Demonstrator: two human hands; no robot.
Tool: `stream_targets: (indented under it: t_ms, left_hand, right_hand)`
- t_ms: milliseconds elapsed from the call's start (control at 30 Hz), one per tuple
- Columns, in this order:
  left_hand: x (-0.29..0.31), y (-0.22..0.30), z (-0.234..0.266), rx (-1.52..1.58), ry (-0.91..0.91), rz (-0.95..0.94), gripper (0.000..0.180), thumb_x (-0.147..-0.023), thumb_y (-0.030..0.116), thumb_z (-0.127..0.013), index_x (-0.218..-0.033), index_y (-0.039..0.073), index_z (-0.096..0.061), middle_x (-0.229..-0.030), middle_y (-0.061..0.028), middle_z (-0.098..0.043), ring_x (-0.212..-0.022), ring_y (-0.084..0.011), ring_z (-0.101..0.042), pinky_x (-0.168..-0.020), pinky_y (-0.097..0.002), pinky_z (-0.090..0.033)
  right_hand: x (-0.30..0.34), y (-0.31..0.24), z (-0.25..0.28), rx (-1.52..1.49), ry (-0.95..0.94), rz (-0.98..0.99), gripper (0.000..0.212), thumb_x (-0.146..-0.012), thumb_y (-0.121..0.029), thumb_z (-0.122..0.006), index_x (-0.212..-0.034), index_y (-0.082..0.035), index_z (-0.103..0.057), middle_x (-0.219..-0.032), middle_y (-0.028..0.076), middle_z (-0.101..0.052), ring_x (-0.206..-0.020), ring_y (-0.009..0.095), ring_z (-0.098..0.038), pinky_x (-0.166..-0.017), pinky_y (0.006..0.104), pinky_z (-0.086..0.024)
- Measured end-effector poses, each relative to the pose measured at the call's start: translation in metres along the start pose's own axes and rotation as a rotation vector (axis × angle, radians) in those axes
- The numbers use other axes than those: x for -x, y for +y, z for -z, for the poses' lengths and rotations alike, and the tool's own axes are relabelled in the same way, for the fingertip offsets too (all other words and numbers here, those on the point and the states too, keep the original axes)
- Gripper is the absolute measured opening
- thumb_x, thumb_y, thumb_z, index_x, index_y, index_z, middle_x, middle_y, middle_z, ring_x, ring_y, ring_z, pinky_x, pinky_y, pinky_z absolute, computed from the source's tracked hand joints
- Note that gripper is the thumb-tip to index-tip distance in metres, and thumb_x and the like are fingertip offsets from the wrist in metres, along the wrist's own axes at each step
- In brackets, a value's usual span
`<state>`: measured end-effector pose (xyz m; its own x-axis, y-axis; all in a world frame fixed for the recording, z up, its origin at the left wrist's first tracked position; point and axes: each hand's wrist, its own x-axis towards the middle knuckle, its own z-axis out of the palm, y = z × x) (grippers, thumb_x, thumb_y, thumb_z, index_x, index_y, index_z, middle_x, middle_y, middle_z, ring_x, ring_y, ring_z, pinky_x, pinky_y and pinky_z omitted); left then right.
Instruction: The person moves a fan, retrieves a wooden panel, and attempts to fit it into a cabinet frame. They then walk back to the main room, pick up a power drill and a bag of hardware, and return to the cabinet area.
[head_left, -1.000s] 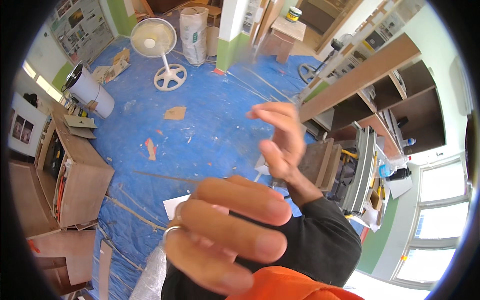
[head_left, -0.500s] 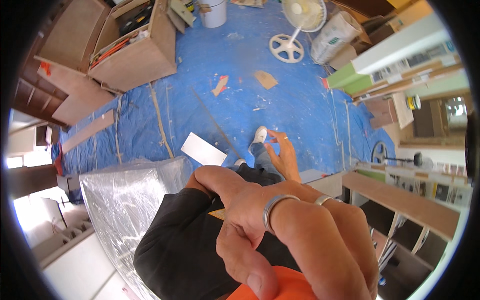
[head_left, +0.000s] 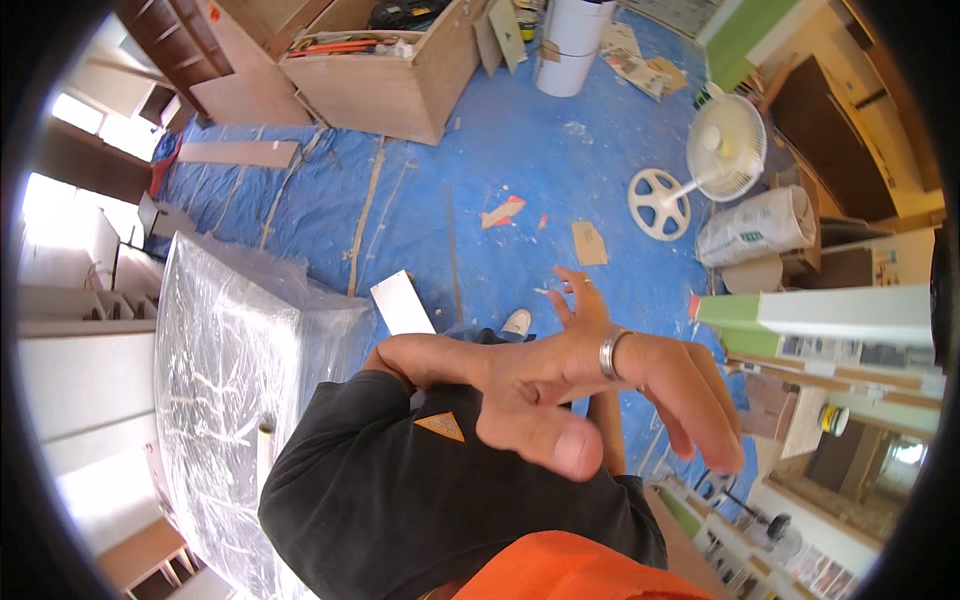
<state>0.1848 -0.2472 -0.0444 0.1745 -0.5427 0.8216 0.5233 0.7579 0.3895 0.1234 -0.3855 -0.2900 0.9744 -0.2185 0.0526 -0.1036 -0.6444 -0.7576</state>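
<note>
Plastic-wrapped panel (head_left: 235, 400) lies on the left, beside the person's dark sleeve (head_left: 400, 490). In the middle the left hand (head_left: 590, 390), with a ring (head_left: 611, 353), is spread loosely and holds nothing. Just behind it the right hand (head_left: 578, 300) has open fingers, also empty, above the blue floor sheet (head_left: 480, 150). A white fan (head_left: 700, 165) stands farther right.

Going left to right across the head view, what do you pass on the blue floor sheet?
Plastic-wrapped white slab → small white board → orange cardboard scrap → tan cardboard piece → white pedestal fan → white sack.
</note>
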Motion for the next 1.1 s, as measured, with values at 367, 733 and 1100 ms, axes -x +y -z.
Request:
stream_targets:
  t_ms: [367, 733, 1100]
  left_hand:
    - [0.059, 0.011, 0.091, -0.364, 0.608, 0.334, 0.064, -0.096, 0.051, -0.05, -0.128, -0.005, -0.049, -0.123, -0.0231, -0.058, -0.113, -0.0318, -0.059, -0.099, -0.0445, -0.043]
    - [0.065, 0.072, 0.252, -0.34, 0.572, 0.39, 0.054, -0.098, 0.043, -0.053, -0.13, -0.001, -0.051, -0.122, -0.0182, -0.059, -0.117, -0.0271, -0.057, -0.101, -0.0406, -0.043]
    - [0.037, 0.224, 0.41, -0.581, 0.261, 0.594, 0.046, -0.095, 0.035, -0.058, -0.127, 0.003, -0.056, -0.12, -0.017, -0.062, -0.111, -0.028, -0.06, -0.098, -0.0412, -0.046]
  right_hand:
    - [-0.094, 0.047, 0.012, -0.175, -0.263, 0.172, 0.045, -0.088, -0.017, -0.063, -0.13, -0.008, -0.053, -0.114, 0.016, -0.062, -0.101, 0.035, -0.063, -0.085, 0.0425, -0.05]
    - [-0.236, 0.003, -0.02, -0.996, -0.533, -0.17, 0.043, -0.093, -0.025, -0.062, -0.132, -0.009, -0.055, -0.118, 0.01, -0.065, -0.109, 0.021, -0.063, -0.087, 0.0355, -0.051]
    - [-0.418, -0.009, -0.054, -0.058, -0.492, 0.011, 0.043, -0.093, -0.029, -0.06, -0.129, -0.007, -0.056, -0.114, 0.011, -0.066, -0.108, 0.022, -0.063, -0.089, 0.036, -0.05]
